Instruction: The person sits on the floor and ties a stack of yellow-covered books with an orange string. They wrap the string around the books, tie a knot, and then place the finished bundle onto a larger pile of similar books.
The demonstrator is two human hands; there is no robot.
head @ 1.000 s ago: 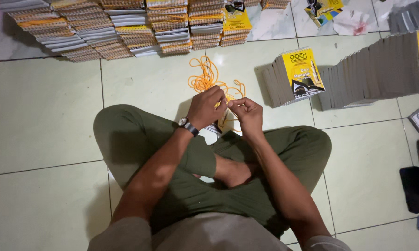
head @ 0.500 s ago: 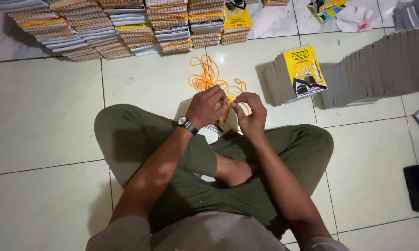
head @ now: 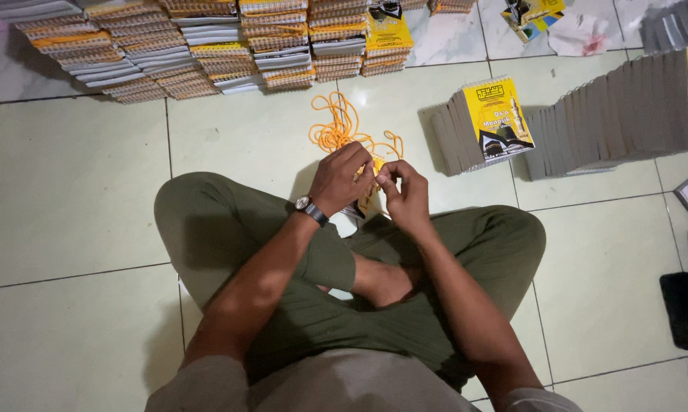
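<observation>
Both hands have closed in at frame centre: left hand [head: 342, 177] and right hand [head: 406, 189] now pinch a small yellow booklet [head: 369, 194] between them. Orange cord [head: 342, 131] lies on the floor just above, one strand running to the fingers, so threading looks underway.

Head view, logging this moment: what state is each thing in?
left hand: closed on the small booklet
right hand: pinching the same booklet
small booklet: held above the lap, mostly hidden
orange cords: loose tangle on the floor
yellow booklets: leaning row
phone: flat, screen dark
</observation>
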